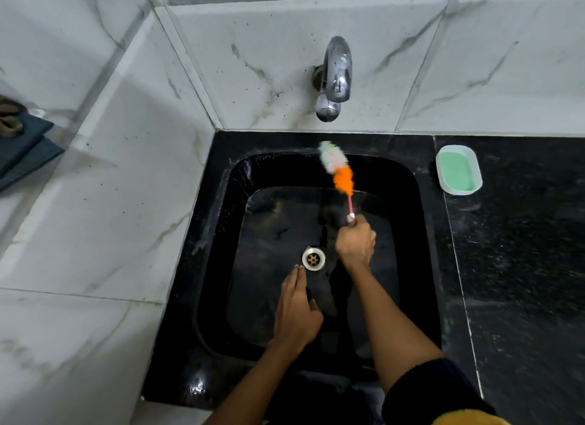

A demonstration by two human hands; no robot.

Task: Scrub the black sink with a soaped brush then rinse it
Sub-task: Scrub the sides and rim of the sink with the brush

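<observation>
R hand (355, 241) grips the pink handle of the bottle brush (337, 169); bristle head blurred, up at the back rim of the black sink (218, 222), below the tap (336, 76). L hand (296, 314) over the basin, fingers straight, holding nothing, tips near the drain (313, 258). Green soap dish (458, 169) on the surface, right of sink.

**Black sink and brush**

A black rectangular sink (221, 235) with rounded corners is set into a dark stone counter, its left and far edges close to the walls. Its floor is glossy and wet, and a round metal drain (313, 259) is seen near the middle. A long brush (340, 174) with a thin pink handle is angled up toward the sink's far edge; its bristles are orange nearest the handle and pale white-green at the blurred tip.
</observation>
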